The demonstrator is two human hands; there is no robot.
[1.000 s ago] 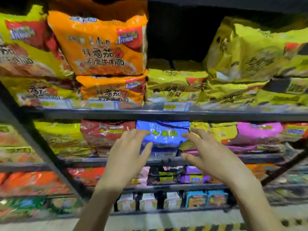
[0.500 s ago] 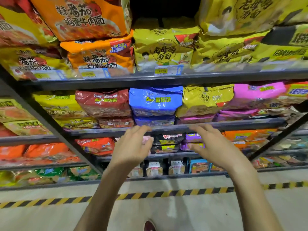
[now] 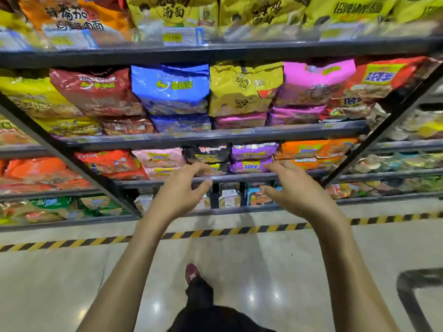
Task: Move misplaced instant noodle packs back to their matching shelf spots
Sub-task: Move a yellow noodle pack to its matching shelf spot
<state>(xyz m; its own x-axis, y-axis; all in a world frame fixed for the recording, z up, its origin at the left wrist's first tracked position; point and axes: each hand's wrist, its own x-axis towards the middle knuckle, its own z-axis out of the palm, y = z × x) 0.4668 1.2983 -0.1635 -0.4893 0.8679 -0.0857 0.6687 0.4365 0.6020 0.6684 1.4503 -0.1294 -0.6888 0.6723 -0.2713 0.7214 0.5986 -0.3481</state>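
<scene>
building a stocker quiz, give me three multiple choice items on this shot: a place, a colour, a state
1. The mid-row yellow pack on the second shelf lies: A on a pink pack B on the floor C in a hand
2. The pack left of it is: A green B blue C black
3. The left hand and right hand are: A open, empty B each gripping a pack C on the floor
1 A, pink shows beneath it; 2 B, the blue pack is beside it; 3 A, fingers spread, nothing held
</scene>
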